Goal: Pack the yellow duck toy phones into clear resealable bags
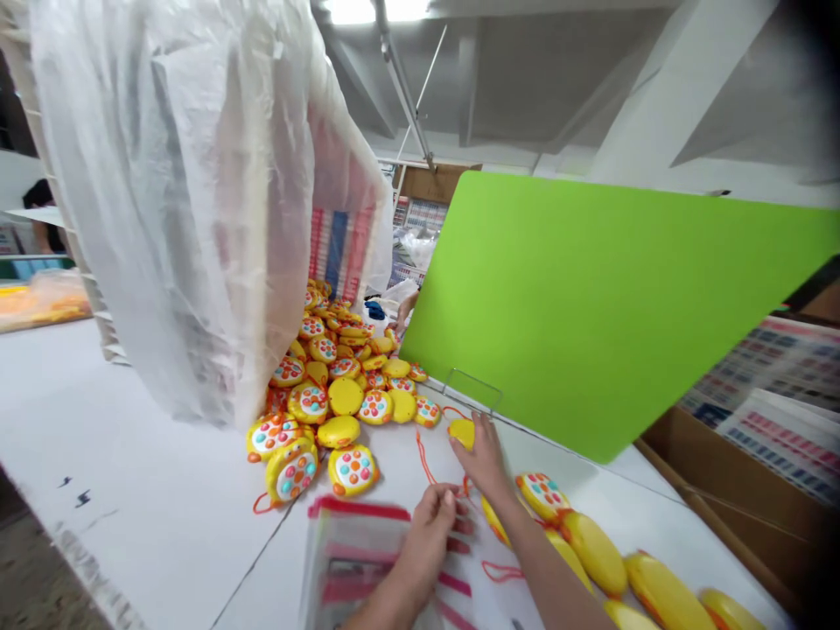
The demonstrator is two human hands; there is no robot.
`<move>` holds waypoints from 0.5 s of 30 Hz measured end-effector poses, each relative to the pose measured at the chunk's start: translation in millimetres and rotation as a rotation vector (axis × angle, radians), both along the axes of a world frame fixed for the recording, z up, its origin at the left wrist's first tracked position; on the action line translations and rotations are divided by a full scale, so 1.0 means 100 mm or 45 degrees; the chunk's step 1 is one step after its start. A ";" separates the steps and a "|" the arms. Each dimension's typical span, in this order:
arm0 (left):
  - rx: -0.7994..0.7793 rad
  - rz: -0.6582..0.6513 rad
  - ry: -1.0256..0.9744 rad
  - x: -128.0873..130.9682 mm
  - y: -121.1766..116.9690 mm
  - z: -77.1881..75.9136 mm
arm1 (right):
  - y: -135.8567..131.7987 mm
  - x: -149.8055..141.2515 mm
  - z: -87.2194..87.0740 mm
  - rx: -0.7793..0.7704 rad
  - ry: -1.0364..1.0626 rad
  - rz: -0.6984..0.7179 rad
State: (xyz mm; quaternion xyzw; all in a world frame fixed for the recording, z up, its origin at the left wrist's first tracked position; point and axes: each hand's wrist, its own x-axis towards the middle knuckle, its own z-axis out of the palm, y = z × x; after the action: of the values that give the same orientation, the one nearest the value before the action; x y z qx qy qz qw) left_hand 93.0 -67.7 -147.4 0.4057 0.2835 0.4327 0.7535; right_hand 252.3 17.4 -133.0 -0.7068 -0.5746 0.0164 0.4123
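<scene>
My right hand reaches forward over the white table, fingers closed on a yellow round toy with an orange cord. My left hand is curled with the fingers pinched near the cord's end, resting on a clear zip bag with a red strip. A heap of several yellow toys with coloured buttons lies just beyond both hands.
A large white plastic bag hangs over the heap at left. A green divider board stands at right. A row of yellow toys lies by my right forearm. Printed boxes sit far right. Another person's hand shows behind the heap.
</scene>
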 end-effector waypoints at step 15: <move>0.017 0.138 0.078 0.00 0.04 -0.03 | -0.59 -0.17 0.35 -0.285 0.763 0.256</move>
State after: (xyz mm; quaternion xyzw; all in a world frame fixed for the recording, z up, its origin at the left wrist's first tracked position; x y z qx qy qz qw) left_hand 92.9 -64.2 -150.4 0.4077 0.3252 0.4621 0.7173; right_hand 235.8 -41.3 -98.3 -0.6512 -0.4894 0.3272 0.4789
